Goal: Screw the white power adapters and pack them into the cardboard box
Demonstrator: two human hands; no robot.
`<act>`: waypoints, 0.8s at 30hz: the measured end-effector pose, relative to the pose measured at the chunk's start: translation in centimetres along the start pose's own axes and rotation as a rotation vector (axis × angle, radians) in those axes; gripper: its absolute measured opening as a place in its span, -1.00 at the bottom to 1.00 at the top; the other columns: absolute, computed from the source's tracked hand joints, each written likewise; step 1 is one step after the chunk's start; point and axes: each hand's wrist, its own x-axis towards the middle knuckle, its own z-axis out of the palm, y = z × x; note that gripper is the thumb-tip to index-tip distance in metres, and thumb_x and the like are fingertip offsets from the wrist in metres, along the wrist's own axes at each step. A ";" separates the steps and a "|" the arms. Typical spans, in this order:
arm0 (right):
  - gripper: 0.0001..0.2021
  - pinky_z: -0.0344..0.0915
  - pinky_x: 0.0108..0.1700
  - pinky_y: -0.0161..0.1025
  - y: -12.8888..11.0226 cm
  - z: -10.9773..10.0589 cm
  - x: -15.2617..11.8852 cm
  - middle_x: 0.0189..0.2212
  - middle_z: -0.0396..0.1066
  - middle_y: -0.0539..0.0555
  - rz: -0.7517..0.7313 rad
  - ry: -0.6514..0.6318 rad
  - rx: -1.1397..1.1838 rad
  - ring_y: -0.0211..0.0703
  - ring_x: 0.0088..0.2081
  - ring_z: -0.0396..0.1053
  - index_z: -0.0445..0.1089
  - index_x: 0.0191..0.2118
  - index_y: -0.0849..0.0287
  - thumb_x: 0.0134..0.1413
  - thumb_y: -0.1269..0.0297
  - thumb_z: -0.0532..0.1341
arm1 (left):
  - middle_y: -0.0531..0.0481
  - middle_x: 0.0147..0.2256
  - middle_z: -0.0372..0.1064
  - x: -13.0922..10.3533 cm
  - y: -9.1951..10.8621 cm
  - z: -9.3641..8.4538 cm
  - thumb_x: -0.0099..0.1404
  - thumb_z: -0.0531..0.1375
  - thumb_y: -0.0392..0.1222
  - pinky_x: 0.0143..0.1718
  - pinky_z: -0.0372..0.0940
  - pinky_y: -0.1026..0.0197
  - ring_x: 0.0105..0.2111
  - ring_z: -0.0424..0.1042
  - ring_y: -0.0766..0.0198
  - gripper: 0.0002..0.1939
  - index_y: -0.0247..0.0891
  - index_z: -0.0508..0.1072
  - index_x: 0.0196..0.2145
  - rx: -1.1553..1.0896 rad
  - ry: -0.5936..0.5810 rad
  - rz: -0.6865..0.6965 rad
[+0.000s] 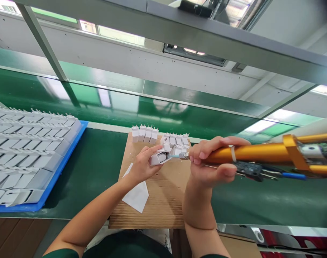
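My left hand [144, 165] grips a white plug adapter [161, 157], its open end facing right. Fingers of my right hand [210, 157] wrap round a thick orange metal tool [249, 154] with a small black switch strapped beneath it. The tool's narrow light-blue tip [174, 156] reaches the adapter's open end; whether it touches the inside is too small to tell. Just behind my left hand, several white plug adapters [144, 134] stand in a row with pins up. Another group of adapters [179, 139] stands to its right, partly hidden by the held one.
A brown cardboard sheet [163, 211] lies under my hands on the green bench [99, 157], with a white paper piece [138, 197] on it. At left is a blue tray [62, 170] packed with white adapters. A metal frame bar [179, 27] crosses above.
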 end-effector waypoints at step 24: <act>-0.67 0.13 -0.77 -0.41 0.0 0.0 -0.1 -0.62 0.28 -0.18 -0.009 -0.017 0.014 -0.40 -0.74 0.10 0.39 -0.16 0.08 0.04 0.03 0.36 | -0.03 -0.05 0.49 -0.2 0.8 -0.5 0.19 0.27 -0.26 -0.10 0.39 0.11 -0.15 0.45 0.15 -0.49 -0.10 0.36 0.11 0.039 -0.025 0.041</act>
